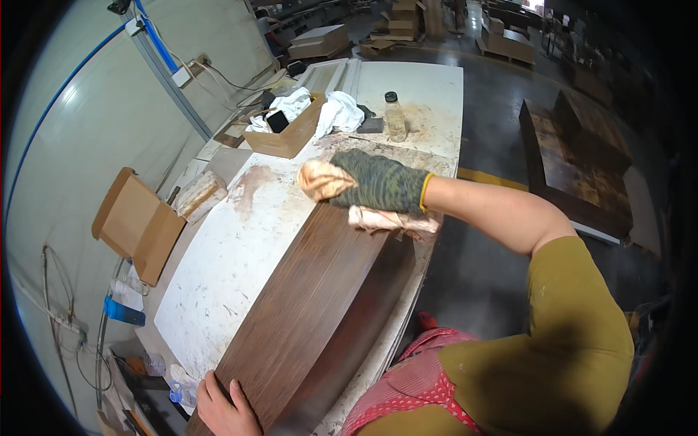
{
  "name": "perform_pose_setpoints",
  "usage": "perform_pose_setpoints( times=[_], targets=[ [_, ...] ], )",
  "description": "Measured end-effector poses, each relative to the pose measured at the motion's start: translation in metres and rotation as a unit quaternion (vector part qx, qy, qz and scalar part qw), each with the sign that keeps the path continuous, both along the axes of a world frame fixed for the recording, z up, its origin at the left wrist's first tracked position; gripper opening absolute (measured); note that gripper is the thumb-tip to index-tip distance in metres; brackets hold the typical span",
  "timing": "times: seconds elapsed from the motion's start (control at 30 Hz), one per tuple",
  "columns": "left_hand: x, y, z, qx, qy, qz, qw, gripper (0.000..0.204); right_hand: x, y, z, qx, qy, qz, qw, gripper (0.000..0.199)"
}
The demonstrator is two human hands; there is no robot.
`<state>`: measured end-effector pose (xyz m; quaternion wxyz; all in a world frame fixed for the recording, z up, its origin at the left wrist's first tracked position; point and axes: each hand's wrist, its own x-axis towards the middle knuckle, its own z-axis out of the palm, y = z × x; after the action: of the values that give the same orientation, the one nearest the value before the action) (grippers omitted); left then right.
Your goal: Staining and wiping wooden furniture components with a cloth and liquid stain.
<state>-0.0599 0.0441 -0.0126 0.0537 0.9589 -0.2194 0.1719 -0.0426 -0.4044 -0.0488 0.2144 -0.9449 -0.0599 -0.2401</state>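
A long dark brown wooden panel (320, 305) lies on the stained white workbench (233, 254), running from near me toward the far end. My right hand (378, 182), in a green knit glove, reaches across and grips a pinkish stained rag (323, 180) pressed on the panel's far end; more of the rag (392, 220) hangs under my wrist. My bare left hand (225, 407) rests flat on the panel's near end, fingers spread over its top edge.
An open cardboard box (287, 134) with white cloths and a dark device stands at the bench's far side. A plastic bottle (395, 116) stands beside white cloths (338, 112). Another open cardboard box (138, 225) sits at left. Dark wooden panels (582, 160) lie on the floor at right.
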Motion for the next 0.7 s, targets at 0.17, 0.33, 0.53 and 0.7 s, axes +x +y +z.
perform_pose_setpoints(
  times=[0.17,0.33,0.53,0.7],
  targets=[
    [0.002,0.0,0.002,-0.009,0.03,0.004,1.0,0.046,-0.013,-0.074,-0.017,0.042,0.164,-0.147,0.975,0.046],
    [-0.001,-0.01,0.005,0.02,0.012,-0.003,1.0,0.046,0.003,-0.155,-0.058,0.044,0.026,0.101,0.994,0.051],
    [-0.003,0.0,0.005,-0.001,0.053,0.024,0.998,0.046,-0.04,0.018,-0.034,0.361,0.122,0.14,0.914,0.045],
    [-0.008,-0.002,0.005,0.019,0.029,0.009,0.999,0.046,-0.065,-0.049,0.029,-0.058,-0.042,0.136,0.988,0.038]
  ],
)
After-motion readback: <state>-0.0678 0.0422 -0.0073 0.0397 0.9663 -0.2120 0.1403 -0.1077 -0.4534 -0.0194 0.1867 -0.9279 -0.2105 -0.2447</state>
